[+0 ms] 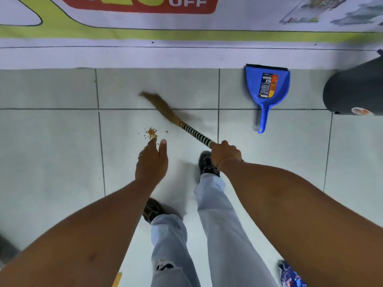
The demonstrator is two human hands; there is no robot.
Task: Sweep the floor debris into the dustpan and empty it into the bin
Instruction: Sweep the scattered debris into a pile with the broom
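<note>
A small pile of orange-brown debris (151, 132) lies on the pale floor tiles just ahead of my left hand (152, 160), which hangs open and holds nothing. My right hand (226, 152) grips the striped handle of a short grass broom (165, 109). The broom's blurred bristles point up-left, beyond the debris and not touching it. A blue dustpan (267, 88) lies flat on the floor to the right, handle toward me, mouth against the wall base. The black bin (354, 90) stands at the far right edge.
A printed banner (186, 34) covers the wall base ahead. My two feet in dark shoes (207, 163) stand just behind the debris. A blue patterned object (290, 274) lies at the lower right, and a dark object sits at the left edge.
</note>
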